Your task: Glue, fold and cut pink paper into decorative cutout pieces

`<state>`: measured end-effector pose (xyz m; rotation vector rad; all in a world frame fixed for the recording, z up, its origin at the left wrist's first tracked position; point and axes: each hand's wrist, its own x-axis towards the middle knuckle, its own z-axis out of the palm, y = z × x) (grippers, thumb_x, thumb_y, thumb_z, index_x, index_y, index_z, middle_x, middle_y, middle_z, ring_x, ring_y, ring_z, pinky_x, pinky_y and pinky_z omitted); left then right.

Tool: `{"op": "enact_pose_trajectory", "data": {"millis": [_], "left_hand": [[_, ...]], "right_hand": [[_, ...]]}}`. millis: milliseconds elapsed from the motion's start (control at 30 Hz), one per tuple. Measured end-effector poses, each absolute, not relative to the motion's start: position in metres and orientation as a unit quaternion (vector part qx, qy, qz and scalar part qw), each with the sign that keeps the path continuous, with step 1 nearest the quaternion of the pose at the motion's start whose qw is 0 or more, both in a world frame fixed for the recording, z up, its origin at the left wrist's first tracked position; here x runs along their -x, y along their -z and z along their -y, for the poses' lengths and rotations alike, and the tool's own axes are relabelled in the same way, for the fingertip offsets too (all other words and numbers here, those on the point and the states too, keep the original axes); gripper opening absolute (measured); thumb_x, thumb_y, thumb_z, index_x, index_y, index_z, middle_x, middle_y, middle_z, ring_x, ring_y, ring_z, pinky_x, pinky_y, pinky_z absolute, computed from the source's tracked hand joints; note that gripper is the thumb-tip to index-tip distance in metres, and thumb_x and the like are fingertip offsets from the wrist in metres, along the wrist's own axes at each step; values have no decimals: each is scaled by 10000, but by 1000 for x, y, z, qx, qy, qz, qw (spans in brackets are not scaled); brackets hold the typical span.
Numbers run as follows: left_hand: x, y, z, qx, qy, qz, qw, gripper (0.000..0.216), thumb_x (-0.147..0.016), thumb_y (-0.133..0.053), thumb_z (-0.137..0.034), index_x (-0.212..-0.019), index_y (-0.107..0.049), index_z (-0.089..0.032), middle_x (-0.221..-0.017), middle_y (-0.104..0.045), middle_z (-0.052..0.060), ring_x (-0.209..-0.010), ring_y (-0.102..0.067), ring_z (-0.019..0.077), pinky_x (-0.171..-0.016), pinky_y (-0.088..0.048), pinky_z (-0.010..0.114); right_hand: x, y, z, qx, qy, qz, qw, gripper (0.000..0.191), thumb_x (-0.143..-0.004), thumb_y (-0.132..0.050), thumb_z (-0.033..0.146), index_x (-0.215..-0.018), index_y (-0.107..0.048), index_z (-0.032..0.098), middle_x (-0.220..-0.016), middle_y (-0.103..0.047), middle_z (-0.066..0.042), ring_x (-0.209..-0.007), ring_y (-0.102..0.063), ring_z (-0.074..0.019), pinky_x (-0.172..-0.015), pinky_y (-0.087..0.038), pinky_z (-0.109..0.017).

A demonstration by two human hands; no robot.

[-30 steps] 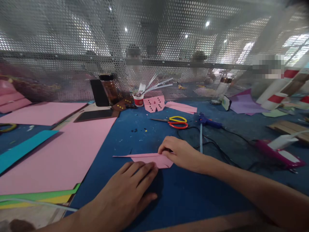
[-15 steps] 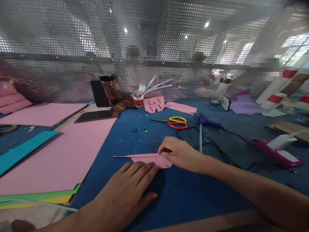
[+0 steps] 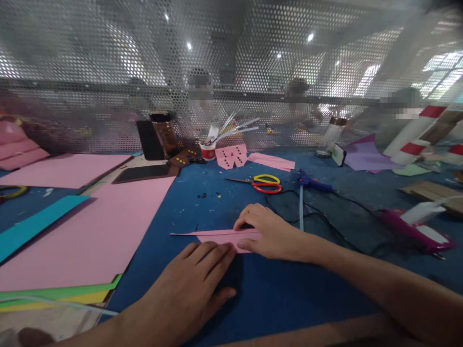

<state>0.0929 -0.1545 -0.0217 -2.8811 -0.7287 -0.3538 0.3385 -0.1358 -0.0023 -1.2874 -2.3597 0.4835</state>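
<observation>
A folded piece of pink paper [image 3: 217,238] lies on the blue tabletop, with a thin raised strip along its far edge reaching out to the left. My left hand [image 3: 197,279] rests flat, its fingertips on the paper's near edge and its thumb apart. My right hand [image 3: 277,236] is over the paper's right end. Its curled fingers touch the far edge while the thumb lies lower down on the paper, with a gap between them. The palm hides the right end of the paper.
Scissors [image 3: 265,183] and a blue glue gun [image 3: 313,181] with a black cord lie beyond my hands. Large pink sheets [image 3: 94,231] are stacked at left. A cup of glue sticks [image 3: 208,151] and a cut pink piece with dots [image 3: 231,156] stand near the mesh panel.
My right thumb has come away from the fingertips, down toward the paper's near edge. The right fingers have opened slightly to the left; my left hand stays in place.
</observation>
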Motion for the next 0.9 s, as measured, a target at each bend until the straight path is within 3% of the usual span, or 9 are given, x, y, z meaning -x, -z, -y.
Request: {"op": "enact_pose_trajectory", "data": {"millis": [333, 900], "left_hand": [[-94, 21, 154, 960, 129, 237, 77, 490, -993, -497, -458, -1379, -535, -159, -1297, -657, 78, -1120, -578, 254, -947, -410, 414], [-93, 20, 154, 960, 114, 249, 57, 490, -985, -503, -472, -1387, -527, -193, -1326, -627, 75, -1148, -554, 259, -976, -407, 412]], "right_hand": [[-333, 3, 143, 459, -164, 850, 199, 328, -874, -651, 341, -1177, -591, 232, -1236, -588, -73, -1148, -496, -263, -1011, -366, -464], [-327, 10, 143, 477, -131, 846, 196, 383, -827, -668, 332, -1184, -595, 216, -1231, -592, -75, -1134, -492, -271, -984, -371, -451]]}}
